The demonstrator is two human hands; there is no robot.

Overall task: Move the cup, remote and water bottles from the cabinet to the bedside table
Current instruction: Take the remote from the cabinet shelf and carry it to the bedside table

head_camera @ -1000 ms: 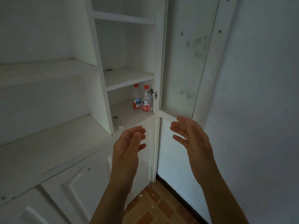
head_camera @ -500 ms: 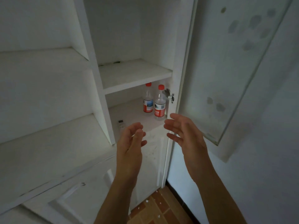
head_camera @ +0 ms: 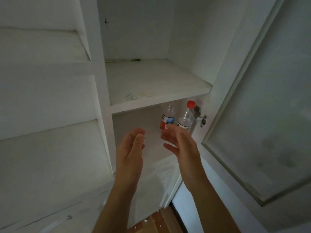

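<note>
Two clear water bottles stand side by side in the lower compartment of the white cabinet (head_camera: 156,98). The left bottle (head_camera: 167,118) has a red and blue label and its cap is hidden behind the shelf edge. The right bottle (head_camera: 186,117) shows a red cap. My right hand (head_camera: 180,143) is open, its fingertips just in front of the bottles' bases, touching neither that I can tell. My left hand (head_camera: 132,147) is open beside it, lower and to the left. The remote and cup are not visible.
The glass cabinet door (head_camera: 262,125) stands open at the right, its hinge (head_camera: 201,117) right beside the bottles. Open white shelves (head_camera: 47,91) run off to the left. Lower cabinet doors (head_camera: 67,214) and brown floor tiles (head_camera: 161,222) lie below.
Both hands have moved forward into the lower compartment toward the bottles. The view has closed in on the cabinet, and the remote seen earlier is now behind my left hand.
</note>
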